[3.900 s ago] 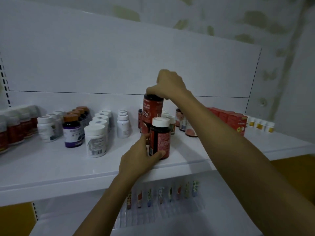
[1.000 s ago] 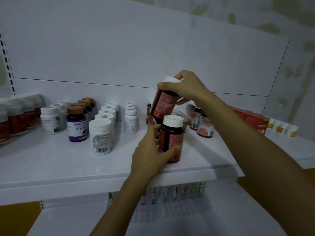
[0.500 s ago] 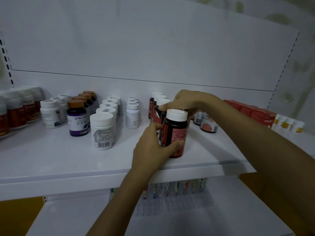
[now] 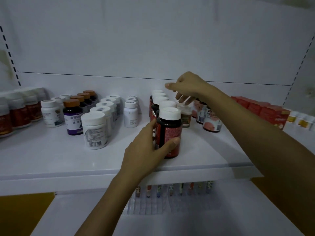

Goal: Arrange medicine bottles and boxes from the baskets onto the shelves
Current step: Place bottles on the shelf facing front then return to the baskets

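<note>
A dark bottle with a red label and white cap [image 4: 170, 132] stands at the front of a row of like bottles [image 4: 160, 101] on the white shelf [image 4: 51, 159]. My left hand [image 4: 146, 150] grips this front bottle from the left, thumb across its lower front. My right hand [image 4: 185, 87] hovers above the back of the row, fingers loosely spread and holding nothing. No basket is in view.
White bottles [image 4: 95, 130] run in a row left of centre, with a purple-labelled brown-capped row [image 4: 73, 116] and red-labelled bottles [image 4: 10, 114] further left. Pink-labelled bottles [image 4: 211, 121] and red boxes [image 4: 265, 111] stand to the right. A lower shelf holds small packets [image 4: 173, 189].
My right hand has let go of the bottle it set into the row and has lifted above it. My left hand still holds the front bottle.
</note>
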